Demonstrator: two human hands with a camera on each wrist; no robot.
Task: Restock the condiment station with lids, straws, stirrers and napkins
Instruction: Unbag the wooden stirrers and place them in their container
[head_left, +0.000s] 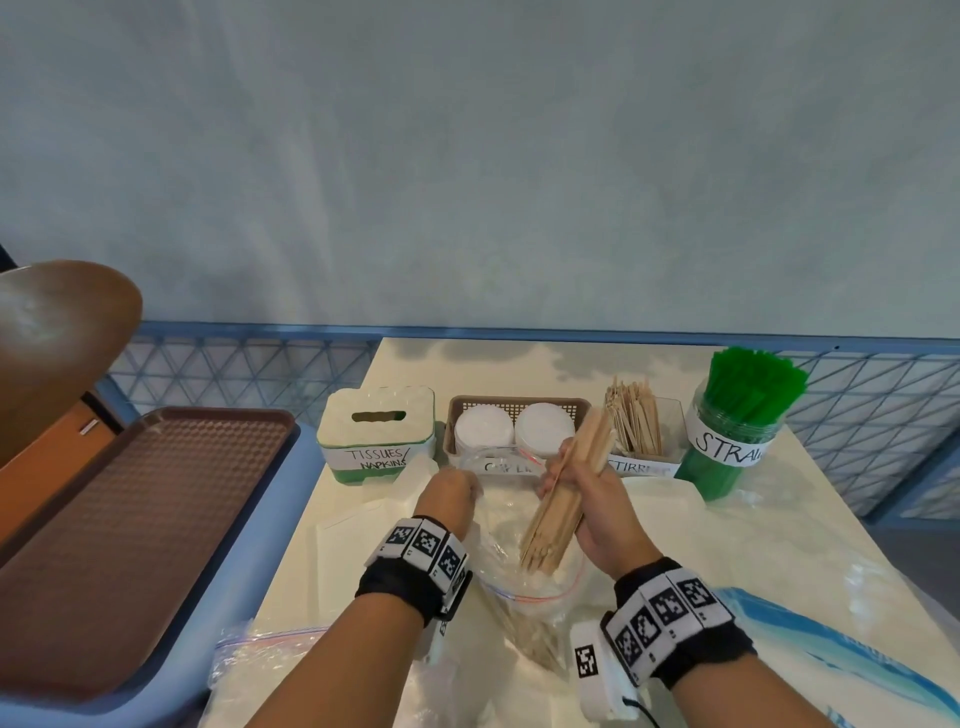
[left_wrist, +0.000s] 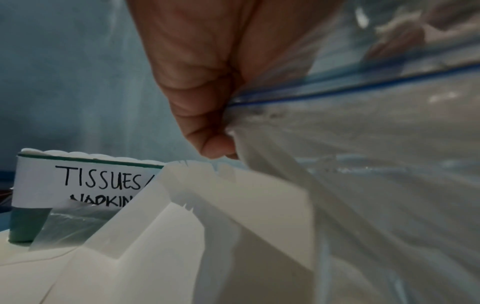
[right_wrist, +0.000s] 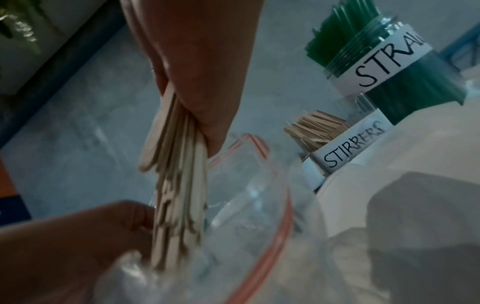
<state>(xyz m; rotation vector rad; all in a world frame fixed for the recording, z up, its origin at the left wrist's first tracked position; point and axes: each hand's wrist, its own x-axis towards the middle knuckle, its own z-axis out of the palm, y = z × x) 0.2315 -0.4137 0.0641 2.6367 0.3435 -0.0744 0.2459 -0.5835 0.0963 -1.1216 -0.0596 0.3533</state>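
- A cream table (head_left: 649, 525) stands against a pale blue wall, with labelled containers along its far side.
- The right hand (head_left: 597, 506) grips a bundle of wooden stirrers (head_left: 563, 501), its lower ends at the mouth of a clear zip bag (head_left: 524, 582).
- The left hand (head_left: 448, 493) pinches the bag's rim.
- The stirrer holder (head_left: 641, 441) stands between the lid basket (head_left: 519, 410) and the straw jar (head_left: 727, 441).

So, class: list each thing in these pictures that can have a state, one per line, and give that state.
Zip bag: open, mouth held by the left hand.
Bundle of stirrers: gripped by the right hand, above the bag.
Stirrer holder: partly filled.
Straw jar: full, upright.
Lid basket: holds two stacks.
Napkin box: closed, slot empty.
Brown tray: bare.
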